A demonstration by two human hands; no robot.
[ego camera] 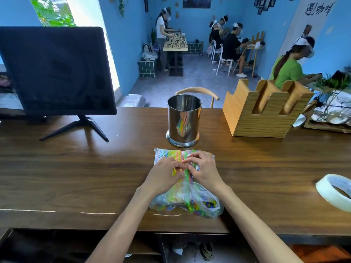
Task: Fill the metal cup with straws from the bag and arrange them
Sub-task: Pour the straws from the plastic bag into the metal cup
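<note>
A clear plastic bag [185,200] full of bright multicoloured straws [171,154] lies on the wooden counter [95,168], near its front edge. Both my hands rest on the bag's middle. My left hand [165,175] and my right hand [204,170] pinch the plastic with curled fingers, fingertips almost meeting. Just beyond the bag stands a shiny metal cup [183,121], upright; its inside looks empty, and the straws' colours reflect in its wall.
A dark monitor [55,73] on a stand is at the left. A wooden slotted holder [264,109] sits right of the cup. A roll of clear tape [335,191] lies at the right edge. Several people work at tables in the room behind.
</note>
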